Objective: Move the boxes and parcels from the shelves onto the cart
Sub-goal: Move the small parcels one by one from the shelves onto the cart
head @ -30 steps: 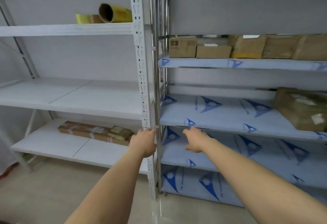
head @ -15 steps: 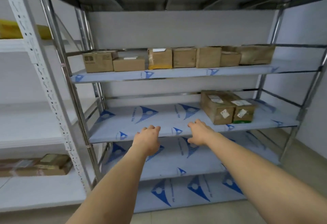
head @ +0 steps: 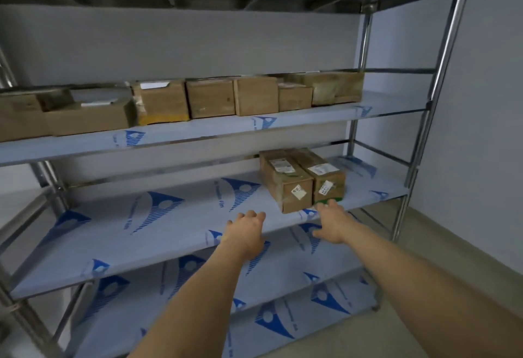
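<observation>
**Reaching for the paired parcels on the middle shelf**

Reaching forward with both arms, we are facing the metal rack, and we are taking the pair of parcels (head: 301,179) on the middle shelf (head: 169,224) as our landmark. These two taped cartons are lying side by side and touching, toward the right end of that shelf, their long axes running from the shelf's front edge back toward the wall, with labelled short ends facing us. Our right hand (head: 331,223) is hovering just in front of the right-hand carton's near end, fingertips near or at its lower green-marked corner; whether they are touching it we cannot tell. Its fingers are lying extended and apart, holding nothing. Our left hand (head: 247,233) is hanging to the left of the pair and nearer us, over the shelf's front edge, fingers loosely bent and gripping nothing. We are judging the right hand to be the nearer one, so the left needs to travel rightward and forward to reach the left carton's flank. Above the pair, a row of boxes (head: 209,100) is waiting on the upper shelf (head: 198,134). No cart is appearing in view.
</observation>
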